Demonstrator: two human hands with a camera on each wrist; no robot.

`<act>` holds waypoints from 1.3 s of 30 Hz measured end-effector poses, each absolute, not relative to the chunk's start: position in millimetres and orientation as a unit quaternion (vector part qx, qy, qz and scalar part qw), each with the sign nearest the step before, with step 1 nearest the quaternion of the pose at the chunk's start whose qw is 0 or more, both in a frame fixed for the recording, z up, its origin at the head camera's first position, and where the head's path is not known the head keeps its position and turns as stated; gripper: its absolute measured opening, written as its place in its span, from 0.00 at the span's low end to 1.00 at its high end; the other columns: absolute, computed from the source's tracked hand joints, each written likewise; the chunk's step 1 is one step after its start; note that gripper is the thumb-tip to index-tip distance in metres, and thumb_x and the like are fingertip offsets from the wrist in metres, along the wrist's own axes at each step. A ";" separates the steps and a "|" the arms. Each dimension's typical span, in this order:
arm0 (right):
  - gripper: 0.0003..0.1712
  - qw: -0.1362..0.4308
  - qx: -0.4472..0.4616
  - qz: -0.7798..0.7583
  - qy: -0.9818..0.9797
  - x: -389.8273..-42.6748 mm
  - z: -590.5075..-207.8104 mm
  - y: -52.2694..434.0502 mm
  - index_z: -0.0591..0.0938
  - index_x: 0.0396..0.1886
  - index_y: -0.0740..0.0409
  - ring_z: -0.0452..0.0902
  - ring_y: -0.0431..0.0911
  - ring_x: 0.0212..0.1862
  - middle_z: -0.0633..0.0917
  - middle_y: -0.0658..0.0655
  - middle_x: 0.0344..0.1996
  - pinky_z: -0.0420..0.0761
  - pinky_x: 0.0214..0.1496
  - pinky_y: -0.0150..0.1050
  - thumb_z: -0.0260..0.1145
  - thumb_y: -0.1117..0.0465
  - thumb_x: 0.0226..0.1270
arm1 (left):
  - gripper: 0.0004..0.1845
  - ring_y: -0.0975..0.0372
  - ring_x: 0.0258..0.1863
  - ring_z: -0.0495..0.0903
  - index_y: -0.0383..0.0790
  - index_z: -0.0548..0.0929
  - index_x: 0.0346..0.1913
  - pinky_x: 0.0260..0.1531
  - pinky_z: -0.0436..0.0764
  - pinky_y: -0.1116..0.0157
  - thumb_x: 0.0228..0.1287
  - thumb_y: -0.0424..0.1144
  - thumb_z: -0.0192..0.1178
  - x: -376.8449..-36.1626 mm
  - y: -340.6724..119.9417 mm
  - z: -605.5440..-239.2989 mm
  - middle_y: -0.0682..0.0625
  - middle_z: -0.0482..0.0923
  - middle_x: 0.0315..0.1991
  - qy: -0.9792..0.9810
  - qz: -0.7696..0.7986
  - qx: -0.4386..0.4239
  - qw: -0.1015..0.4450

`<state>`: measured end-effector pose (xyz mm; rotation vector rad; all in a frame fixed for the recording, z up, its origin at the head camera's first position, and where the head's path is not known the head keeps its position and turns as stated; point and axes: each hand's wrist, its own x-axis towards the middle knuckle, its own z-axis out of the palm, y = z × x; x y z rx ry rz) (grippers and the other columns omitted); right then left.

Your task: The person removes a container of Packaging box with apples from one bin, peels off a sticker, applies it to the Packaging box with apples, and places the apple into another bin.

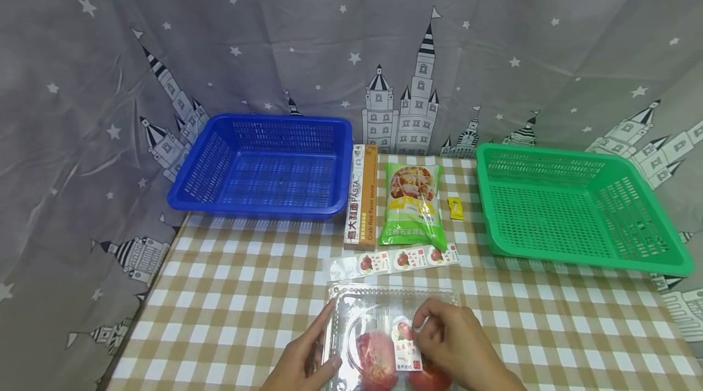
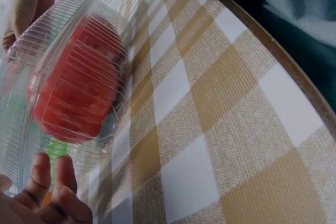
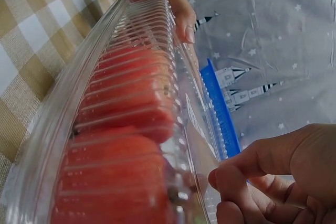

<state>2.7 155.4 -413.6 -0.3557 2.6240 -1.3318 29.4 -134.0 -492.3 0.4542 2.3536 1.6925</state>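
At the bottom centre of the head view, a clear box [image 1: 379, 330] of red fruit lies on the checked table [image 1: 230, 305], near its front edge. Left hand [image 1: 302, 360] braces the box's left side, fingers straight along the wall and thumb against the lower edge, which seems to steady it. Right hand [image 1: 456, 342] rests on the lid with fingers curled, their tips pinching at the label [image 1: 406, 348] stuck there, apparently to peel it. Ribbed and see-through, the box shows two or three round red fruits inside; the right wrist view shows them packed against the lid.

Just beyond lies a strip of labels [image 1: 395, 261]. Further up stand a pasta box [image 1: 361, 199], a green bag [image 1: 413, 205] and a small yellow packet [image 1: 455, 208], side by side. At the upper left sits a blue basket [image 1: 263, 165], at the right a green basket [image 1: 576, 208].
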 end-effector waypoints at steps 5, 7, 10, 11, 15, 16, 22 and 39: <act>0.15 0.079 -0.114 -0.415 0.899 2.1 -413.2 152.2 0.78 0.24 0.46 0.64 0.31 0.16 0.70 0.38 0.13 0.69 0.18 0.31 0.66 0.73 0.47 | 0.41 0.76 0.19 0.62 0.46 0.56 0.77 0.13 0.71 0.72 0.64 0.38 0.63 29.0 -132.7 -490.5 0.59 0.65 0.25 0.802 0.570 0.145 0.108; 0.15 0.072 -0.118 -0.408 0.903 1.8 -413.7 150.9 0.78 0.23 0.46 0.64 0.31 0.16 0.70 0.38 0.13 0.69 0.19 0.30 0.66 0.73 0.47 | 0.41 0.76 0.19 0.62 0.45 0.56 0.77 0.13 0.71 0.72 0.64 0.38 0.64 29.1 -132.7 -490.6 0.59 0.65 0.25 0.803 0.568 0.144 0.107; 0.15 0.063 -0.125 -0.402 0.905 1.4 -414.7 149.5 0.78 0.22 0.46 0.64 0.30 0.16 0.70 0.37 0.12 0.69 0.19 0.30 0.68 0.72 0.46 | 0.42 0.76 0.18 0.62 0.45 0.56 0.77 0.13 0.70 0.72 0.64 0.37 0.64 29.2 -133.1 -491.1 0.59 0.65 0.26 0.802 0.570 0.148 0.105; 0.14 0.063 -0.126 -0.401 0.905 1.3 -415.1 149.1 0.78 0.21 0.46 0.65 0.30 0.17 0.70 0.37 0.13 0.69 0.19 0.30 0.69 0.71 0.47 | 0.42 0.76 0.18 0.62 0.44 0.56 0.77 0.13 0.71 0.72 0.64 0.37 0.64 29.2 -133.2 -491.2 0.59 0.65 0.26 0.802 0.569 0.149 0.104; 0.15 0.061 -0.126 -0.391 0.910 1.8 -416.4 148.3 0.77 0.19 0.45 0.65 0.30 0.17 0.70 0.37 0.13 0.70 0.19 0.30 0.70 0.71 0.47 | 0.42 0.76 0.18 0.63 0.44 0.56 0.77 0.12 0.71 0.72 0.64 0.37 0.65 28.9 -133.3 -490.9 0.59 0.66 0.26 0.802 0.568 0.153 0.102; 0.15 0.063 -0.126 -0.388 0.911 2.0 -416.5 148.2 0.77 0.19 0.45 0.65 0.30 0.17 0.70 0.36 0.13 0.70 0.19 0.30 0.70 0.70 0.47 | 0.42 0.76 0.18 0.63 0.45 0.56 0.77 0.12 0.71 0.72 0.63 0.37 0.65 28.8 -133.2 -490.8 0.59 0.66 0.26 0.803 0.567 0.151 0.102; 0.10 0.092 -0.128 -0.358 0.920 2.3 -414.4 145.6 0.83 0.28 0.45 0.63 0.31 0.16 0.69 0.37 0.13 0.66 0.18 0.31 0.72 0.66 0.55 | 0.42 0.75 0.18 0.65 0.46 0.57 0.77 0.13 0.71 0.72 0.63 0.39 0.65 28.6 -132.4 -490.1 0.60 0.67 0.25 0.805 0.565 0.149 0.103; 0.18 -0.048 -0.282 -0.141 0.948 15.2 -419.1 153.4 0.89 0.45 0.40 0.72 0.35 0.22 0.74 0.39 0.17 0.69 0.25 0.35 0.74 0.45 0.54 | 0.42 0.74 0.19 0.65 0.45 0.55 0.77 0.14 0.72 0.71 0.64 0.38 0.65 28.6 -132.3 -489.4 0.58 0.67 0.26 0.796 0.576 0.132 0.132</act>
